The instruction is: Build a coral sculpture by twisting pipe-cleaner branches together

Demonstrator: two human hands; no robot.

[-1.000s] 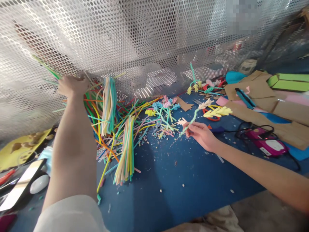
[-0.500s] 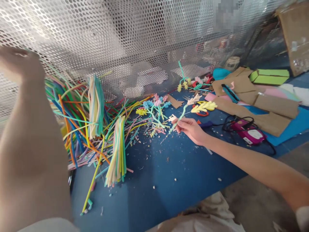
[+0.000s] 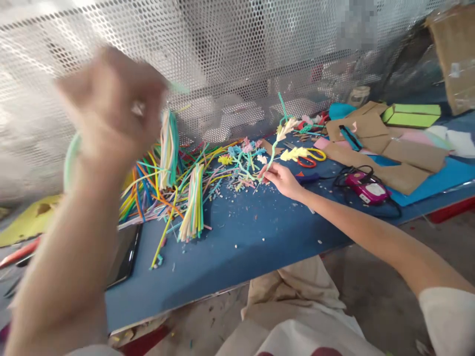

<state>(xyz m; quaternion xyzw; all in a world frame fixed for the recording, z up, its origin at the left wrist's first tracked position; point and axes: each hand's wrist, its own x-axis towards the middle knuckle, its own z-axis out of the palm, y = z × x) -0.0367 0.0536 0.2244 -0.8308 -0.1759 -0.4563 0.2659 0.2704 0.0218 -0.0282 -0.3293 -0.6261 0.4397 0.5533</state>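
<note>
Counter (image 3: 260,247): blue top, littered with pale crumbs. Left rear: loose heap of coloured foam strips (image 3: 148,193), with 1 pastel bundle (image 3: 193,207) lying at its front. Dark phone (image 3: 124,252) at the left edge. Centre rear: small foam sprigs (image 3: 245,160). Right: scissors (image 3: 309,158), pink device (image 3: 365,190) with black cable, brown cardboard pieces (image 3: 404,168), green box (image 3: 411,114).

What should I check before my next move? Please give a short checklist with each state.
1. Right hand grips stem: ok.
2. Left hand grip on green strand: cannot tell, blurred.
3. Scissors apart from right hand: ok.
4. Table free of scraps: not ok.
5. Pile within the table edge: ok.
</note>
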